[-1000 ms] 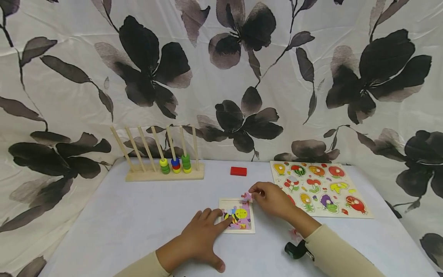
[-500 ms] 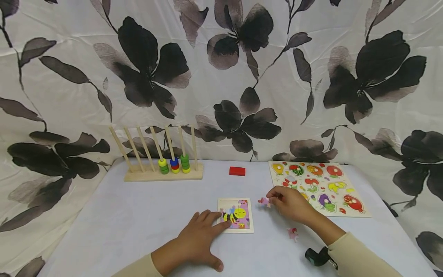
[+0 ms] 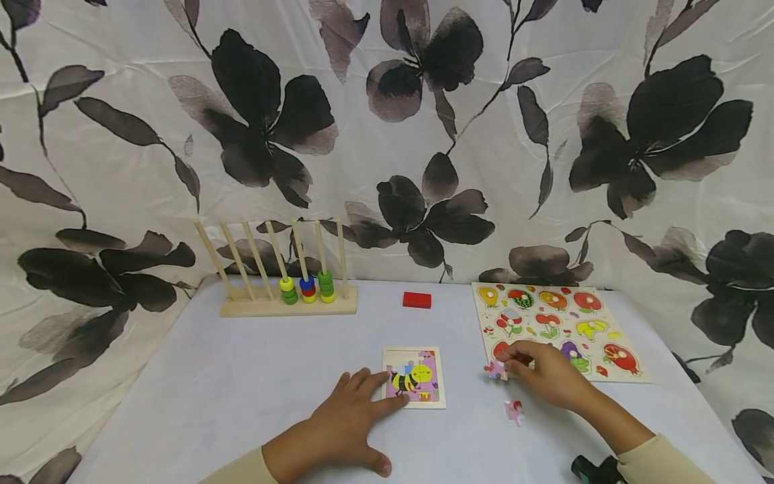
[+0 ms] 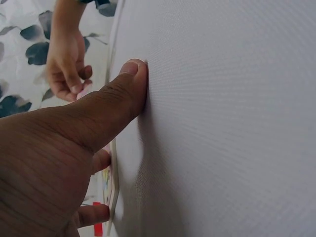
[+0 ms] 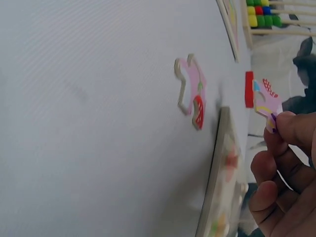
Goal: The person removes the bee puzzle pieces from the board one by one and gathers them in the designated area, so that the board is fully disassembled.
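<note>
A small framed bee jigsaw puzzle (image 3: 414, 405) lies on the table, its upper left part without pictured pieces. My left hand (image 3: 347, 423) rests with fingers spread on the puzzle's left edge, its thumb apart on the cloth. Between thumb and index finger, my right hand (image 3: 547, 376) pinches a pink puzzle piece (image 5: 266, 101) above the table, beside the fruit board's near left corner. A second pink puzzle piece (image 3: 514, 412) lies loose on the cloth below that hand; in the right wrist view this loose piece (image 5: 192, 89) shows a red spotted patch.
The fruit board (image 3: 623, 333) lies at the right. A red block (image 3: 417, 300) sits behind the puzzle. At the back left stands a wooden peg rack (image 3: 287, 308) with coloured beads. A black object (image 3: 595, 469) is by the right sleeve.
My right hand has moved away from the puzzle frame to the right, carrying the pink piece. The loose piece, earlier partly covered by the arm, is now uncovered. My left hand stays put.
</note>
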A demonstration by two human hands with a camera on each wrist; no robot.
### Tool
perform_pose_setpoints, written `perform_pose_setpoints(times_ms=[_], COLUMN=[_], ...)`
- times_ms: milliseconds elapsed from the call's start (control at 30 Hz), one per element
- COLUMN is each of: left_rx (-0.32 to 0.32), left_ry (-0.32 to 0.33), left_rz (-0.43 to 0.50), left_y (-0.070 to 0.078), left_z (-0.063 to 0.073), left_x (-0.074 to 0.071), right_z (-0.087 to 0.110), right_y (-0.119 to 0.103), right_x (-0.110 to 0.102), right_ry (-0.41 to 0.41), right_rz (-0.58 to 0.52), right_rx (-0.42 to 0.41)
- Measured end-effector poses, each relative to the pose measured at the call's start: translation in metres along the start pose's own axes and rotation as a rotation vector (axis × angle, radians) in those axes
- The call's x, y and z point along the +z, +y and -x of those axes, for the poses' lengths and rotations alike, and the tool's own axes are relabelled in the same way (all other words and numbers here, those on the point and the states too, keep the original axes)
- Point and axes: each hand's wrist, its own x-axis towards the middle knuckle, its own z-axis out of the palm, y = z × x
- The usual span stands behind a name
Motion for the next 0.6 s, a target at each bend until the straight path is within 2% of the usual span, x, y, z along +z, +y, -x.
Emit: perform_pose_setpoints(times_ms=[433,600], left_rx=[0.015,0.017], left_ry=[0.006,0.006], left_rz=[-0.016,-0.015], left_y=[0.001,0.002], left_z=[0.002,0.002], left_x=[0.000,-0.001], right_z=[0.025,0.034], right_y=[0.025,0.032], right_x=[-0.021,-0.027], right_ry=[-0.089,-0.131], right_rz=[-0.001,-0.014], right_rx=[0.006,0.042])
